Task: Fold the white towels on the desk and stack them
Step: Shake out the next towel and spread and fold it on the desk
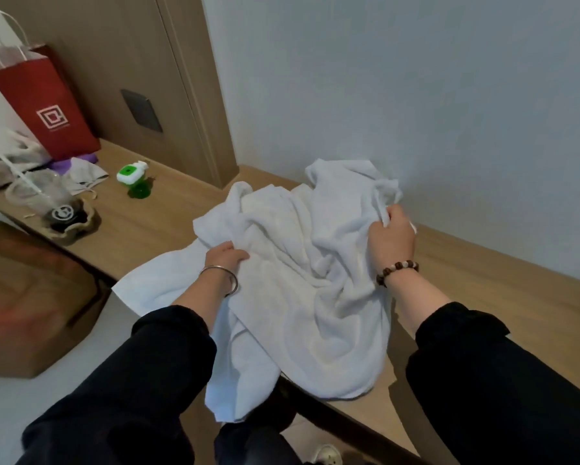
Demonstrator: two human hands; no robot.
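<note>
Head: right hand seemingly on towels

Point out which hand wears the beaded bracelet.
The right hand, gripping the towel near the wall: its wrist carries brown and white beads. The left hand wears a plain metal bangle.

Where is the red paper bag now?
Head view: the red paper bag stands far left on the desk, before the wooden panel, behind the plastic cup.
</note>
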